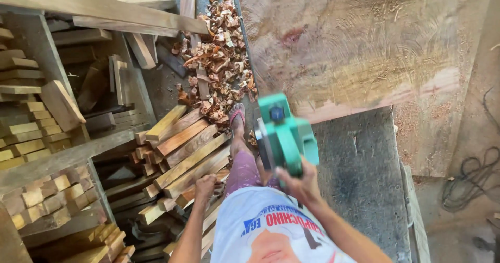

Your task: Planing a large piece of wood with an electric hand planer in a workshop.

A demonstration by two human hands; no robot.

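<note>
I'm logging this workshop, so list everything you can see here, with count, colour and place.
Electric planer: one, teal green, centre, in the right hand.
Long wood pieces: a heap, too many to count, tan and reddish, left of the leg.
Short wood blocks: stacked rows, pale tan, lower left shelving.
Wood shavings: one pile, orange-brown, top centre floor.
Wide slab: one, brown, dusty, upper right.
Dark workbench: one, grey-black, right of centre.
Cable: one, black, coiled, far right floor.
Sandalled foot: one, centre.
Left hand: on a wood piece's end.
Right hand: fingers gripping the planer's handle.

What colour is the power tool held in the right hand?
Teal green, with a dark knob on top; the power tool shows clearly in the head view, gripped by the right hand.
</note>
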